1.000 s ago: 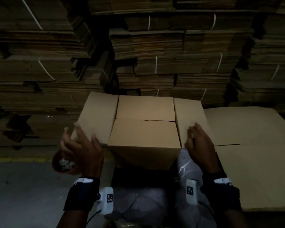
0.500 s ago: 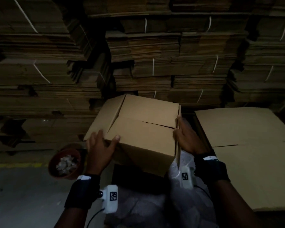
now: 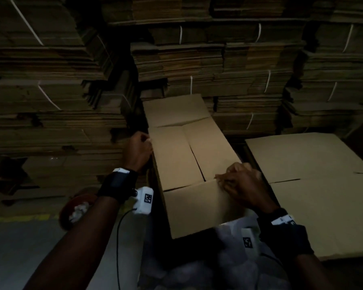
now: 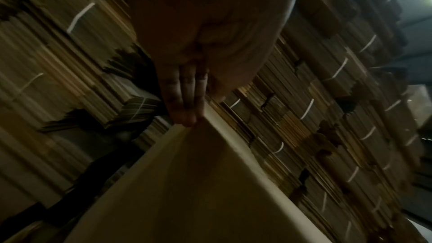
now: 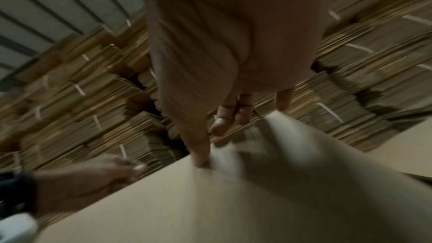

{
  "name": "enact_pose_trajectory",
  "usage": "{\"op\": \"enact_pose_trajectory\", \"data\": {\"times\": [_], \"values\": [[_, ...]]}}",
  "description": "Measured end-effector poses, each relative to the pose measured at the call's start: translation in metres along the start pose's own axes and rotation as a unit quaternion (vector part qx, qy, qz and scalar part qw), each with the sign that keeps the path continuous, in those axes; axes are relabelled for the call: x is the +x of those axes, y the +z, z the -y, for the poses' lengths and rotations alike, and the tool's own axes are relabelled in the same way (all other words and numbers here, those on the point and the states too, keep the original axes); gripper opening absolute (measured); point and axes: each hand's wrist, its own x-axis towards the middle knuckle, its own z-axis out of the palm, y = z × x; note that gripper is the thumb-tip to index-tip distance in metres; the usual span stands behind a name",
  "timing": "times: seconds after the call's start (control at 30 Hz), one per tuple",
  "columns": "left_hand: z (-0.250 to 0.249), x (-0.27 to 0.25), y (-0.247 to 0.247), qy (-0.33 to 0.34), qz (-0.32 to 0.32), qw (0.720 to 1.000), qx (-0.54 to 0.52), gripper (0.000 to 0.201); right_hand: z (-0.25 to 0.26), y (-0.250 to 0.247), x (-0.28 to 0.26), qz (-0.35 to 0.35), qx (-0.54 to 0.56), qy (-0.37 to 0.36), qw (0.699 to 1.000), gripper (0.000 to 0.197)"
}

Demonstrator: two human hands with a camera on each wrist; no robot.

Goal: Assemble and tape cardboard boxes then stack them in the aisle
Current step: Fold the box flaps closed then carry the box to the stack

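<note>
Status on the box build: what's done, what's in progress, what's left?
Done: the box is erected, its flaps folded shut. In hand: the left hand holds its left edge; the right hand works at the flap seam. Left: no tape on the seam yet, then stacking; more flat cardboard lies alongside.

Tan box (image 3: 189,155); brown bundles (image 3: 197,65) with white straps (image 3: 190,84).
</note>
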Motion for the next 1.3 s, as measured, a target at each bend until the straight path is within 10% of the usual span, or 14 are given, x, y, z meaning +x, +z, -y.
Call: {"op": "enact_pose_trajectory", "data": {"times": [0.13, 0.43, 0.97, 1.3], "values": [[-0.015, -0.005, 0.006, 0.128, 0.139, 0.967, 0.172, 0.031, 0.022, -0.008, 0.008, 0.055, -0.014, 0.000, 0.998, 0.022], [-0.047, -0.041, 0.029, 0.295, 0.362, 0.750, 0.469, 0.052, 0.014, -0.027, 0.037, 0.075, 0.060, -0.040, 0.995, 0.021], [-0.077, -0.019, 0.008, 0.305, 0.281, 0.804, 0.427, 0.059, 0.030, -0.005, 0.056, 0.145, -0.066, -0.042, 0.986, 0.039], [-0.049, -0.024, 0.024, 0.277, 0.338, 0.758, 0.484, 0.049, 0.035, 0.000, 0.058, 0.171, -0.118, -0.046, 0.977, 0.056]]}}
